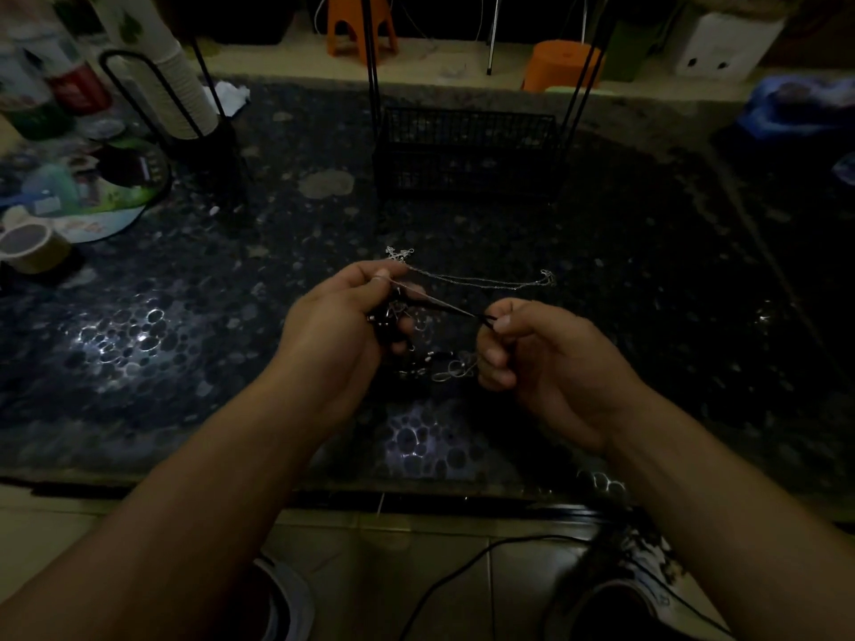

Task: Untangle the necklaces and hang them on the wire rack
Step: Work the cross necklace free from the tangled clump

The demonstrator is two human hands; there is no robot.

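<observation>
**Necklaces pulled apart above the knot**

Dim light falls on a dark pebble-patterned table (647,279), and the tangled necklaces (444,367) sit near its front edge, straight in front of the wire rack (467,150), which stands well apart from them toward the back.

One thin strand (444,303) runs taut between the two hands, its long axis sloping from upper left to lower right. The left hand (342,316) pinches its upper end between thumb and forefinger, and its lower fingers curl round a dark clump of chain and pendant. The right hand (523,349) pinches the lower end, with what looks like a dark cord at the fingertips. Both hands are equally near the tangle, which hangs and lies just below and between them.

A silver chain (486,280) lies loose on the table just behind the hands, nearer the wire rack, stretched sideways.

Left of the wire rack stand a stack of paper cups (185,85) and a tape roll (32,247).
</observation>
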